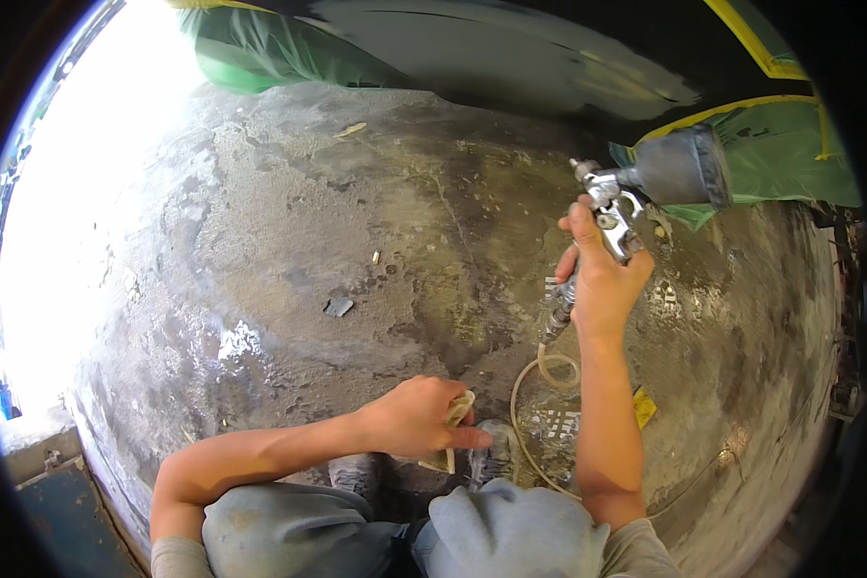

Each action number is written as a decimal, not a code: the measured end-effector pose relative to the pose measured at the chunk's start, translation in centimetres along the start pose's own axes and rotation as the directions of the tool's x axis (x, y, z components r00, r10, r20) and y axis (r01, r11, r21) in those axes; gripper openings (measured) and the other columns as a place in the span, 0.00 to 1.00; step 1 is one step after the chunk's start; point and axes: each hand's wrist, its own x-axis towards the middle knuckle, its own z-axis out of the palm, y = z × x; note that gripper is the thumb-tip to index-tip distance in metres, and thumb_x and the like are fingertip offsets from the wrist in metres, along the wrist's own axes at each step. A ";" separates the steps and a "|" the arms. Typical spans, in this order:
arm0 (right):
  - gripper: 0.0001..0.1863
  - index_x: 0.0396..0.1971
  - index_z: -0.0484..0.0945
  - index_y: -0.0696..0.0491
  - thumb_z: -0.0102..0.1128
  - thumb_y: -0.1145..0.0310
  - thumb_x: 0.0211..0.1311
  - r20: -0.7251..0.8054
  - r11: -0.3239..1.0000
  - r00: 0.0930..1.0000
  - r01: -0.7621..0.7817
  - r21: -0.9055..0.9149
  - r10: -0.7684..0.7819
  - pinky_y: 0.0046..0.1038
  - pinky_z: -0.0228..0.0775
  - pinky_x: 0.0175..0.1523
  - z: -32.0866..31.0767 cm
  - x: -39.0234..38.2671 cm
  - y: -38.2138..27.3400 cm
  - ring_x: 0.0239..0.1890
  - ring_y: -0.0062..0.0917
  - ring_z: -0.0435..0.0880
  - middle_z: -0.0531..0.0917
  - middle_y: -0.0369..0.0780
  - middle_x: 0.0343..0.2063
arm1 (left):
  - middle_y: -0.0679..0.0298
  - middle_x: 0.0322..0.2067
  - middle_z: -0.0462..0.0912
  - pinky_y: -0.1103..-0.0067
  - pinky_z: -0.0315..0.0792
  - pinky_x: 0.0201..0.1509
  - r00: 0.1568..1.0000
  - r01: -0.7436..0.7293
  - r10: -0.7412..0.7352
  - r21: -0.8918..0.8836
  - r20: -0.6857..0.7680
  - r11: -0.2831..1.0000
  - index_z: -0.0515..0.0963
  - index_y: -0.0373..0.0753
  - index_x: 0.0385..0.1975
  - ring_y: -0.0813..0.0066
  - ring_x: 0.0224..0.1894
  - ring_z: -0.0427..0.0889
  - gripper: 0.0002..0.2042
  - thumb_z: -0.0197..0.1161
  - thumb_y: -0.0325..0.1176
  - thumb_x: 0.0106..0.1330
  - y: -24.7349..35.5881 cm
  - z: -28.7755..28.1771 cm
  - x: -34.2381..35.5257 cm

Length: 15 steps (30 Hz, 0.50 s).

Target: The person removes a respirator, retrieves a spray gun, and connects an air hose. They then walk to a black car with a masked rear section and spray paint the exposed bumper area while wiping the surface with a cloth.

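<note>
My right hand (607, 279) is wrapped round the grip of a metal spray gun (607, 207), held out to the right. A dark grey paint cup (682, 166) is attached to the gun, tilted sideways toward the right. From the bottom of the grip a pale air hose (516, 414) loops down past my right forearm. Close to my knees, my left hand (416, 416) is closed round a folded length of pale hose (460, 408); whether it joins the gun's hose cannot be seen.
Ahead stands a dark car body panel (511, 58) with a grey patch. Green masking film (279, 53) and yellow tape (756, 39) edge it. On the rough, stained floor (289, 212) lie a grey scrap (338, 306) and a yellow piece (644, 407). My shoes (494, 451) are below.
</note>
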 end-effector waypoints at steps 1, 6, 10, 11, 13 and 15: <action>0.12 0.42 0.83 0.61 0.69 0.70 0.65 -0.034 1.000 0.999 0.008 -0.018 -0.009 0.20 0.64 0.18 -0.9 0.1 0.1 0.13 0.16 0.74 0.87 0.43 0.28 | 0.58 0.25 0.83 0.70 0.75 0.36 1.000 -0.002 0.002 -0.020 -0.010 1.000 0.81 0.35 0.35 0.66 0.29 0.82 0.24 0.73 0.54 0.61 0.1 0.0 0.0; 0.13 0.43 0.83 0.61 0.70 0.68 0.65 -0.161 0.998 0.986 0.036 -0.047 -0.043 0.22 0.64 0.17 -4.9 0.7 0.0 0.12 0.18 0.74 0.87 0.44 0.30 | 0.51 0.24 0.82 0.65 0.77 0.39 0.995 0.035 -0.047 -0.141 -0.086 0.989 0.79 0.30 0.30 0.56 0.31 0.85 0.37 0.69 0.69 0.56 0.1 0.0 -0.2; 0.13 0.43 0.82 0.61 0.70 0.67 0.65 -0.283 0.993 0.954 0.071 -0.092 -0.095 0.23 0.62 0.16 -6.3 0.6 -0.2 0.12 0.18 0.73 0.86 0.45 0.32 | 0.47 0.28 0.81 0.66 0.77 0.42 0.988 0.003 -0.019 -0.100 -0.153 0.995 0.76 0.26 0.34 0.54 0.37 0.84 0.42 0.70 0.71 0.52 -0.7 -0.1 -0.5; 0.13 0.43 0.82 0.61 0.70 0.68 0.64 -0.325 0.991 0.940 0.075 -0.111 -0.107 0.23 0.62 0.16 -6.2 0.5 -0.3 0.12 0.19 0.73 0.86 0.45 0.32 | 0.45 0.30 0.81 0.67 0.77 0.44 0.988 -0.047 0.037 -0.062 -0.151 0.997 0.75 0.24 0.36 0.53 0.39 0.84 0.44 0.70 0.72 0.51 -0.9 -0.2 -0.5; 0.13 0.43 0.81 0.61 0.69 0.68 0.65 -0.302 0.991 0.948 0.070 -0.110 -0.101 0.23 0.62 0.16 -5.5 0.1 -0.3 0.12 0.18 0.73 0.86 0.45 0.31 | 0.43 0.35 0.80 0.67 0.77 0.47 0.992 -0.052 0.045 -0.059 -0.118 0.997 0.72 0.22 0.42 0.52 0.43 0.83 0.48 0.72 0.72 0.48 -1.2 -0.2 -0.7; 0.13 0.44 0.81 0.61 0.68 0.68 0.66 -0.250 0.991 0.963 0.071 -0.113 -0.097 0.23 0.62 0.16 -4.2 -0.5 -0.4 0.12 0.18 0.74 0.86 0.45 0.32 | 0.40 0.39 0.79 0.68 0.77 0.50 0.997 0.044 -0.051 -0.118 -0.054 0.992 0.68 0.20 0.48 0.51 0.46 0.82 0.53 0.74 0.72 0.45 -1.3 -0.2 -0.8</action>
